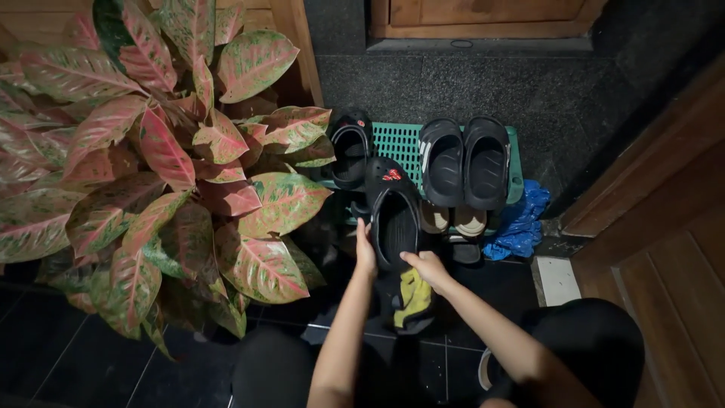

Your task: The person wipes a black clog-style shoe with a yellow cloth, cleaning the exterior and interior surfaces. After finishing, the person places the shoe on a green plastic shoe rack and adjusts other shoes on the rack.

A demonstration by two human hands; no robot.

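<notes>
While gripped, black clog (393, 215) toe-away, perhaps tilted.

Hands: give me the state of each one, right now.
Left hand: closed on the left edge of the black clog.
Right hand: gripping the same clog at its heel end.

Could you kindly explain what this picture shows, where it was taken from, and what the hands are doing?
There is no machine here: a person wears a camera on the head, so this one view looks down at their own arms. Both hands hold a black clog, the left hand on its side, the right hand at its heel. Below it lies a black and yellow shoe. Ahead, a green rack carries another clog and a pair of black slides. A blue bag lies to the right, and a leafy pink-green plant fills the left.
</notes>
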